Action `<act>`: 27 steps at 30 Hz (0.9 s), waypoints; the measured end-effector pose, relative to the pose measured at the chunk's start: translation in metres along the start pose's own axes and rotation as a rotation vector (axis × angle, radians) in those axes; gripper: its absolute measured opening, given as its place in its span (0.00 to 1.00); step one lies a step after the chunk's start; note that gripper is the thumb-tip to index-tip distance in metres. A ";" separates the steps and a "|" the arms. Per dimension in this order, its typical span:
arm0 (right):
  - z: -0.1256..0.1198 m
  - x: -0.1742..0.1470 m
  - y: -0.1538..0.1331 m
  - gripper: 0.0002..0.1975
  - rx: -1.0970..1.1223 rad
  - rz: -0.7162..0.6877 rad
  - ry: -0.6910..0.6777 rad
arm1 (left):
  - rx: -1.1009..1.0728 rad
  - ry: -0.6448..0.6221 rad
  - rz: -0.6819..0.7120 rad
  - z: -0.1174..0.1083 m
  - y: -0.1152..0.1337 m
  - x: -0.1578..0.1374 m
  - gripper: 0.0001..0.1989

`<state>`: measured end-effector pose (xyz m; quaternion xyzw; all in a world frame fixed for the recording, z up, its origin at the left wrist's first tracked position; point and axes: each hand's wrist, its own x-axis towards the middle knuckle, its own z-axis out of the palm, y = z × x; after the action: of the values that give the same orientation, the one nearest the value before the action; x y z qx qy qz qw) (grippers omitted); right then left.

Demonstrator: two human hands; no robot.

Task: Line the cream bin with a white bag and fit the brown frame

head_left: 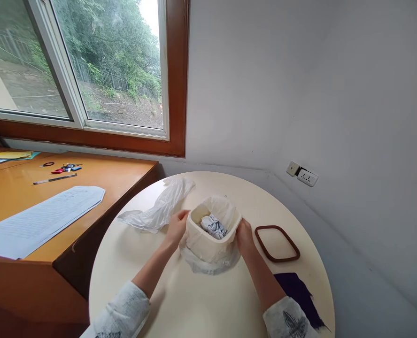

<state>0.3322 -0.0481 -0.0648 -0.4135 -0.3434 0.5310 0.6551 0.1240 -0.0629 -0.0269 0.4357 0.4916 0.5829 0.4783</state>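
Observation:
A small cream waste bin (208,246) stands on the round table, with crumpled printed paper (213,226) inside. A thin white bin liner (212,267) is folded over its rim and hangs in loose folds around the outside. At the left side, my left hand (176,228) is closed on the liner near the rim. My right hand (244,235) grips the liner on the opposite side, its fingertips partly hidden behind the bin. A brown rounded-square ring (277,259) lies flat to the right of my right hand.
Another crumpled clear plastic bag (159,206) lies at the left on the round table (124,281). Dark purple cloth (298,295) is near the right edge. The wooden desk (124,178) at left holds papers (50,218), a pen (55,179) and keys (67,168).

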 end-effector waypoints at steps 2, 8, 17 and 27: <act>0.001 0.001 -0.017 0.12 0.042 -0.020 0.032 | -0.020 0.058 0.133 0.000 0.011 -0.004 0.22; 0.021 0.002 -0.080 0.23 0.118 -0.037 -0.339 | 0.075 -0.148 0.565 0.014 0.021 -0.038 0.43; 0.032 0.003 -0.077 0.31 0.146 0.219 -0.587 | 0.036 -0.177 0.527 0.028 -0.004 -0.046 0.64; 0.035 -0.003 -0.058 0.32 0.200 0.420 -0.498 | -0.068 -0.269 0.361 0.034 -0.010 -0.050 0.68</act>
<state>0.3246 -0.0505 0.0022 -0.2663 -0.3464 0.7700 0.4650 0.1665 -0.1064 -0.0345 0.5739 0.3177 0.6120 0.4419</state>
